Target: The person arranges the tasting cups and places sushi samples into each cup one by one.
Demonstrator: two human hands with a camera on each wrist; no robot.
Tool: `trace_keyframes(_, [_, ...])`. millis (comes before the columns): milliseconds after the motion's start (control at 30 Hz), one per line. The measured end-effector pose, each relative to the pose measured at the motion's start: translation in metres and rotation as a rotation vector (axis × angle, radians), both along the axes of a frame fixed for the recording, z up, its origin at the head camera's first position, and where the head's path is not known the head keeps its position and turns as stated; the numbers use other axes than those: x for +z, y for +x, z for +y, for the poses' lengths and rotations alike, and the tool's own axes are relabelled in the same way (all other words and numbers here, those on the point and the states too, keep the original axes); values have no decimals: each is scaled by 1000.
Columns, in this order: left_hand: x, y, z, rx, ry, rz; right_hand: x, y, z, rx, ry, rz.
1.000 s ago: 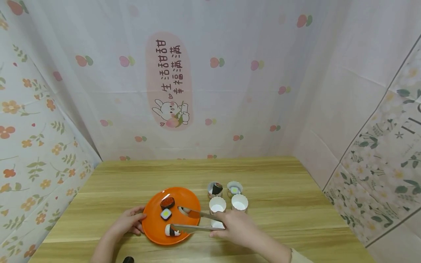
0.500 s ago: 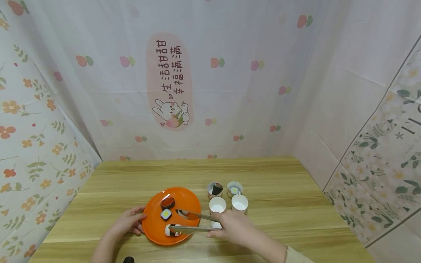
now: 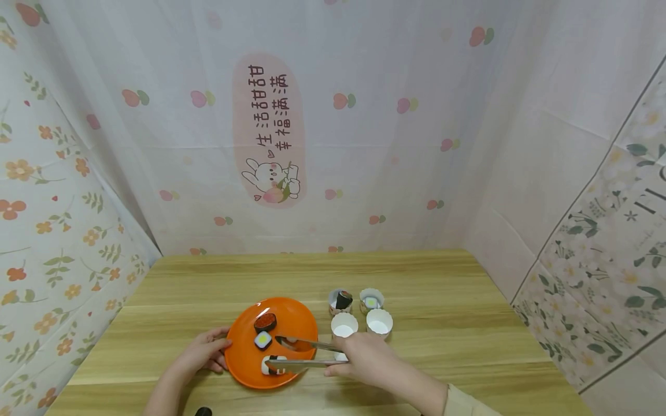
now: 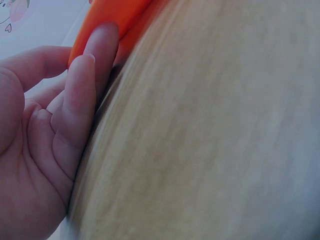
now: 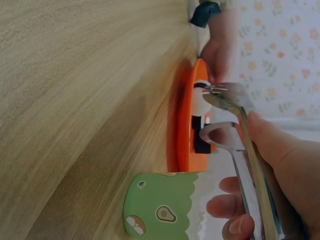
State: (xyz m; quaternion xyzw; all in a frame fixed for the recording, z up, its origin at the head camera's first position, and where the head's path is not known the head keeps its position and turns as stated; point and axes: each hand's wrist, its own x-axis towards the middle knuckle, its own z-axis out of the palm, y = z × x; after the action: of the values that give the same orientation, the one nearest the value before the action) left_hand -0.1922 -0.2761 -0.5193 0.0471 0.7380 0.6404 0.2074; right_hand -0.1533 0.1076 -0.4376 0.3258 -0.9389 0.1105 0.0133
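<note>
Head: banded sushi piece (image 3: 273, 370), near side of orange plate (image 3: 241, 359); likely light, firm, best nipped across the middle. Right hand (image 3: 368, 358) grips tongs (image 3: 312, 363), tips apart. Left wrist: left hand (image 4: 45, 135) pinches plate rim. Right wrist: tongs' contact unclear.

The head camera looks forward and down from farther off; both wrist cameras, close and tilted sideways, share the plate (image 3: 243, 358): upper left in the left's frame, just right of centre in the right's.
</note>
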Motion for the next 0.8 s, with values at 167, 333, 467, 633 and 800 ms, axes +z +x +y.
trace_keyframes(167, [0,0,0,-1,4,1,-1,-1,-2,27,10,16])
trace_keyframes(333, [1,1,1,2,4,0,-3,-3,-4,39,14,11])
trace_keyframes(467, [2,1,1,2,3,-1,-1,-1,-6,30,24,-2])
trace_keyframes(633, [2,1,1,6,0,-1,2,0,-8,25,37,-7])
trace_keyframes(800, [1,1,1,4,2,1,3,0,-9,34,41,-2])
